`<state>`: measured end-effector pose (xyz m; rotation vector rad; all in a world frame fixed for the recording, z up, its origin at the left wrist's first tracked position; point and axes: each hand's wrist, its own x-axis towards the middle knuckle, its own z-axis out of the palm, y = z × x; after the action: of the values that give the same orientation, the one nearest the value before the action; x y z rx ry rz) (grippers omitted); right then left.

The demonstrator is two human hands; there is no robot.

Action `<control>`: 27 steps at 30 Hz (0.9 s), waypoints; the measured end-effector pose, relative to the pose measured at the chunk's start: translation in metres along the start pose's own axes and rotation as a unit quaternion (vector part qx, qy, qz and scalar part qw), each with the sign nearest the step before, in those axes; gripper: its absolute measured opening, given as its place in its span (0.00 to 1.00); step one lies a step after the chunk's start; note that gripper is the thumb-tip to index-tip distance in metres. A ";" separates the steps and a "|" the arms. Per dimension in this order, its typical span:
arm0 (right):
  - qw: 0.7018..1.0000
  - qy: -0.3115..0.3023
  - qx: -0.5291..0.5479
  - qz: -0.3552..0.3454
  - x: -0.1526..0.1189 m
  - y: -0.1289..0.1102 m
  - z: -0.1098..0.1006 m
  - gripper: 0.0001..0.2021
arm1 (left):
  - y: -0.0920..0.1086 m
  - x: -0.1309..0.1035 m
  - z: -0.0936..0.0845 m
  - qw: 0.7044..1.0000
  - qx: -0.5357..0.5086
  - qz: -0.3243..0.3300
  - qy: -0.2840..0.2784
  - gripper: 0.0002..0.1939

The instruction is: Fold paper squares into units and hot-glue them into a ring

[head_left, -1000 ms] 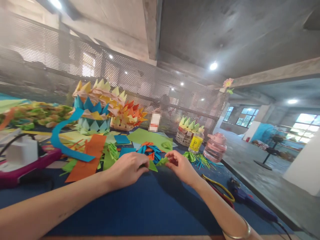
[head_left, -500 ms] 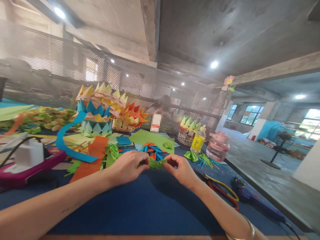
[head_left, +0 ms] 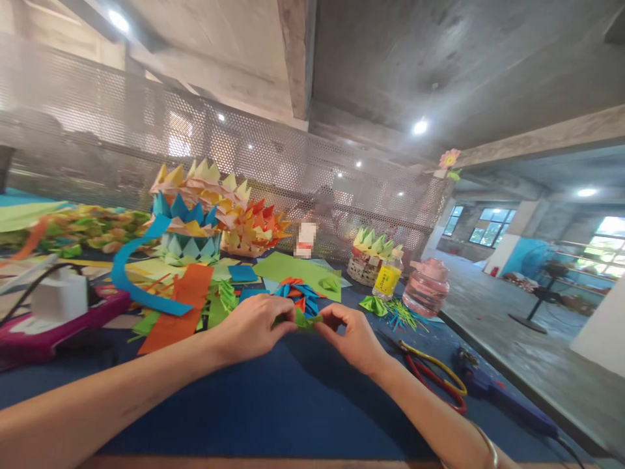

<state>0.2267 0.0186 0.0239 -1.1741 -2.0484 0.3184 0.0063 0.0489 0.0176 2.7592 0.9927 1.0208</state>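
A small folded piece of green paper point(head_left: 307, 321) is pinched between my two hands above the dark blue table point(head_left: 293, 417). My left hand point(head_left: 258, 326) grips its left end, fingertips closed. On its right end, my right hand point(head_left: 349, 332) has thumb and fingers pressed together. The hands are close together and partly hide the paper. Just behind them lies a ring of folded blue and orange paper point(head_left: 300, 296). A curled blue paper strip point(head_left: 129, 280) and an orange strip point(head_left: 183, 299) lie left of my left hand.
Folded-paper baskets point(head_left: 190, 228) stand at the back left. Right of my hands are scissors point(head_left: 434, 374), a glue gun point(head_left: 508, 397), a yellow-labelled bottle point(head_left: 387, 279), a pink water bottle point(head_left: 426, 288) and paper shreds point(head_left: 415, 314). A magenta power strip point(head_left: 43, 332) sits at left.
Both hands keep their pinch on the green paper. My fingertips have drawn slightly closer together, and the right hand has shifted a little left.
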 end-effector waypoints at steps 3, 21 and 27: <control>1.000 0.004 -0.013 -0.012 0.000 -0.001 0.001 0.06 | 0.001 0.000 0.000 1.000 -0.001 0.003 0.003 0.06; 0.999 -0.019 -0.030 -0.038 0.000 -0.002 0.002 0.04 | 0.006 -0.002 0.002 0.999 0.006 0.029 0.038 0.07; 0.998 -0.021 -0.030 -0.046 0.000 -0.001 0.004 0.04 | 0.005 -0.001 0.004 0.997 -0.004 0.055 0.056 0.07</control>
<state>0.2236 0.0187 0.0215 -1.1120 -2.1542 0.2407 0.0105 0.0450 0.0152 2.8043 0.8551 1.2037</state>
